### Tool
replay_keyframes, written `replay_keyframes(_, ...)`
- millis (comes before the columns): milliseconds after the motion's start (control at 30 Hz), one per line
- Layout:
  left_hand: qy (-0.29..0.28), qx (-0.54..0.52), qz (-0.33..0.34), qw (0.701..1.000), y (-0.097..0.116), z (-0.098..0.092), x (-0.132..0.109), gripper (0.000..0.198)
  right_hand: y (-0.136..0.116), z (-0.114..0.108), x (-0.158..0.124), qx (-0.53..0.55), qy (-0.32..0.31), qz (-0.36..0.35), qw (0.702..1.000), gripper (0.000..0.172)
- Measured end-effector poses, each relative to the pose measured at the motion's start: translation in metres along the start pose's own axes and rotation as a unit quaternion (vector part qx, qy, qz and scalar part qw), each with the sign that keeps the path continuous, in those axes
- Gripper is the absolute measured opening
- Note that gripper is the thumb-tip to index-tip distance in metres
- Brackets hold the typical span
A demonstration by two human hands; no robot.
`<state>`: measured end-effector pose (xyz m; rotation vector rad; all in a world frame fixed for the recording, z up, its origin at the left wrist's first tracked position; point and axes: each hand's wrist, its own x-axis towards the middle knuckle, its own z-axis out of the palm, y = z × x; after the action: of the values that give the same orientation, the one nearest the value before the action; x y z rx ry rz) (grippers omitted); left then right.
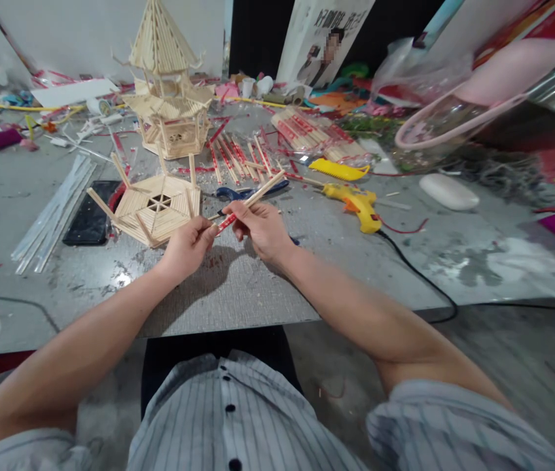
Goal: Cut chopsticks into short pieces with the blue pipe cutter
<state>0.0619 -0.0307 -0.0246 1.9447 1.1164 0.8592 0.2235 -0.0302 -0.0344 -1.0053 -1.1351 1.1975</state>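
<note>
Between my two hands is a pair of wooden chopsticks [264, 189] with a red printed paper wrapper round the lower end. My left hand [190, 245] pinches the wrapped end, and my right hand [262, 229] has its fingers closed round the middle. Just behind my left hand lies a hexagonal wooden stick platform [146, 226] with several short posts standing up from it. Beyond it stands a tiered pagoda model [174, 124] made of sticks. Blue-handled pliers [238, 193] lie behind my right hand, partly covered by the chopsticks.
A yellow glue gun [353, 199] with a black cord lies to the right, near a yellow cutter [339, 170]. Wrapped chopstick bundles [307, 131] are at the back. Clear glue sticks [56, 209] and a black phone [86, 226] lie left. A white mouse-shaped object [449, 191] sits right.
</note>
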Motion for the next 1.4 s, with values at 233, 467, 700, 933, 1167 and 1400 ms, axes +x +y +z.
replay_keyframes(233, -0.001, 0.001, 0.001, 1.0, -0.005, 0.001, 0.002, 0.024, 0.008, 0.008, -0.005, -0.028, -0.063, 0.028, 0.997, 0.044)
replay_keyframes(467, -0.015, -0.062, -0.043, 0.997, -0.002, 0.0, 0.008, 0.023, -0.007, -0.012, 0.008, -0.001, 0.005, -0.026, 1.0, 0.044)
replay_keyframes(700, -0.012, -0.013, -0.036, 0.999, -0.002, -0.005, 0.008, 0.022, -0.017, -0.055, 0.032, -0.035, 0.152, -0.041, 0.987, 0.057)
replay_keyframes(933, 0.045, 0.023, -0.08, 0.996, -0.007, -0.01, 0.011, 0.023, -0.025, -0.097, 0.047, -0.053, 0.289, -0.067, 0.954, 0.059)
replay_keyframes(1167, 0.048, 0.099, -0.114, 0.987, -0.007, -0.009, 0.012, 0.027, -0.046, -0.1, 0.042, 0.175, 0.392, -0.155, 0.89, 0.038)
replay_keyframes(1400, 0.075, 0.028, -0.115, 0.99, -0.017, -0.006, 0.014, 0.023, -0.064, -0.109, 0.037, 0.195, 0.403, -0.141, 0.883, 0.036)
